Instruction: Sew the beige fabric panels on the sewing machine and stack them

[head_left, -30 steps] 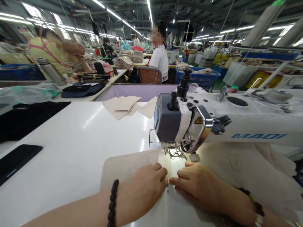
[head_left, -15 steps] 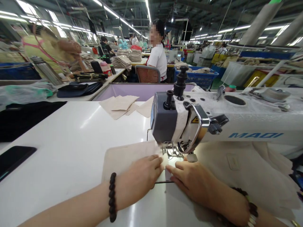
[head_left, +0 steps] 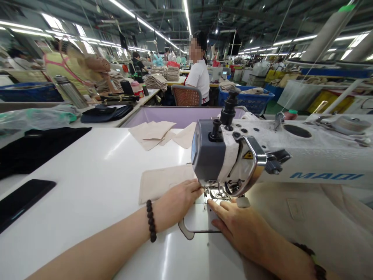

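A beige fabric panel (head_left: 163, 179) lies flat on the white table, left of the sewing machine's (head_left: 208, 149) needle area. My left hand (head_left: 182, 198) rests palm down over the panel's near right part, fingers stretched out toward the presser foot (head_left: 208, 191). On the other side, my right hand (head_left: 237, 219) lies with its fingers extended and index fingertip on the metal needle plate (head_left: 201, 219), just in front of the foot. The stitching point is partly hidden by the machine head and my fingertips.
A larger beige fabric (head_left: 317, 221) lies under the machine arm at right. Loose beige pieces (head_left: 157, 132) are at the table's back. A black phone (head_left: 26, 200) and dark cloth (head_left: 37, 146) lie left. A person in white (head_left: 199, 77) sits beyond.
The panel has slid away from me along the needle area, with my left hand moving forward on it. More of the needle plate now shows. The view has shifted slightly left.
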The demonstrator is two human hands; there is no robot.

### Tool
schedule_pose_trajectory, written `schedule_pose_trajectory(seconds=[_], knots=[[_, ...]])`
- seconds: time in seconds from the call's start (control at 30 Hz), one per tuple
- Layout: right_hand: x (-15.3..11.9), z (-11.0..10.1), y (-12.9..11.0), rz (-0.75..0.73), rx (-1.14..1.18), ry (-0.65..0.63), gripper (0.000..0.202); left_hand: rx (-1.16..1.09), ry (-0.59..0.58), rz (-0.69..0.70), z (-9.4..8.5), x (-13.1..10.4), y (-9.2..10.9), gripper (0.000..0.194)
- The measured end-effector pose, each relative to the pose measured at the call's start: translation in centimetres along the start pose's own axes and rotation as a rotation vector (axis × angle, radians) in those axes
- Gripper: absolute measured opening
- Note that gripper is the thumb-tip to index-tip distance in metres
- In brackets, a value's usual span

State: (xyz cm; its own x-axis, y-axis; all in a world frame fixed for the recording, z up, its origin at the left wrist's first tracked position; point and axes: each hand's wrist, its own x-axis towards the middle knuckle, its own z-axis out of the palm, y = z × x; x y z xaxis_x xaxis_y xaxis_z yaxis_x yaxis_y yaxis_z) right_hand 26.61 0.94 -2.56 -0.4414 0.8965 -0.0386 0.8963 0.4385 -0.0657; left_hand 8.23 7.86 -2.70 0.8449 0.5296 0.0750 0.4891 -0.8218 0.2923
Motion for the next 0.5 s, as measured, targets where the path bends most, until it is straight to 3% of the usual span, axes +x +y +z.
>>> schedule_pose_trajectory(seconds=[0.27,0.5], knots=[[0.3,-0.1,-0.3,-0.003,0.029,0.032,0.031,-0.003,0.055,0.003,0.4,-0.3,0.0,0.021],[-0.1,2.8,1.0,-0.104,0.005,0.184,0.035,0.154,0.081,-0.030,1.3,-0.7,0.3,0.024]])
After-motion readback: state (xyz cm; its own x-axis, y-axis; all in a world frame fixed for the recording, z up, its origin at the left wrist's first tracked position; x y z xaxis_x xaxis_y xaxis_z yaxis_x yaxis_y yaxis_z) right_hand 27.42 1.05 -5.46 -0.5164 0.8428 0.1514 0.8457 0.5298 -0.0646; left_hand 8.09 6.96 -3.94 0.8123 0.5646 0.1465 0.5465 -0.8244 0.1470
